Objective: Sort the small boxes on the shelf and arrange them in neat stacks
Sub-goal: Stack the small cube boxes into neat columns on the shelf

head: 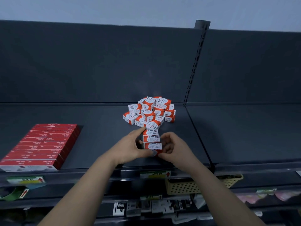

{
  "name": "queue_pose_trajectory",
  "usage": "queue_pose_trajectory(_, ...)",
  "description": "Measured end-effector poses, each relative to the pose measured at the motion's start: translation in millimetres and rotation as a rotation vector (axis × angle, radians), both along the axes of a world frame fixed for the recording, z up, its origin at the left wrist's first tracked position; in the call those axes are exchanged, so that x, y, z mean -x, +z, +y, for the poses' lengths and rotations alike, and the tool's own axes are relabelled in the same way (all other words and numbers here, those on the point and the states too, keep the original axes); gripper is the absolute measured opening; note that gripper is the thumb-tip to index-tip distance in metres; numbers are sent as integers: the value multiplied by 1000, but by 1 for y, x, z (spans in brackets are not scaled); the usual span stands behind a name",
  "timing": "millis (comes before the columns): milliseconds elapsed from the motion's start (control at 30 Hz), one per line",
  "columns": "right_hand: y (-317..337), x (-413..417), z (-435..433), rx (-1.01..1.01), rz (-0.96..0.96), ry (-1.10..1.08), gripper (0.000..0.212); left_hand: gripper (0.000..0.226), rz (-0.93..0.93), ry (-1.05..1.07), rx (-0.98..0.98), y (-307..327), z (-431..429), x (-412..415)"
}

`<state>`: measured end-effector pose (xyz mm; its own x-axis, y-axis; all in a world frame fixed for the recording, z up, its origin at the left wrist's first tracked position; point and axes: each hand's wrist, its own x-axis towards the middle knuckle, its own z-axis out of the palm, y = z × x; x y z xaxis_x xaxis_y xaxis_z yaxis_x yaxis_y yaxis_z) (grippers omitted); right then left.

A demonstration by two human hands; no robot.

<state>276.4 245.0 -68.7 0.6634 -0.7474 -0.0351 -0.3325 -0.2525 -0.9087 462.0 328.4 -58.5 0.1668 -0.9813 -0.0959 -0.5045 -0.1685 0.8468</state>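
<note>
Left hand (pixel 130 147), right hand (pixel 172 148) cupped inward

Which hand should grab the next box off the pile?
Left, probably: the left hand has its fingers nearly at the pile, while the right hand sits lower beside the row of boxes.

I see a dark grey metal shelf (pixel 97 115) with a slotted upright (pixel 195 62) against its back panel (pixel 97 62), below a pale wall (pixel 146 8).

shelf (pixel 97 115) looks like matt dark painted metal, small boxes (pixel 149 111) and red boxes (pixel 42 144) smooth printed card, basket (pixel 182 187) perforated plastic
</note>
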Motion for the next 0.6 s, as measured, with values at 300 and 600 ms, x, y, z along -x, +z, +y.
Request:
queue_pose_trajectory(300, 6, -9, -41, 272, 129, -60, 37, 68, -82, 27, -7, 4, -3, -9)
queue_pose_trajectory(600, -3, -27, -63, 676, 418, 158, 44, 73, -91, 70, -60, 0, -1, -33)
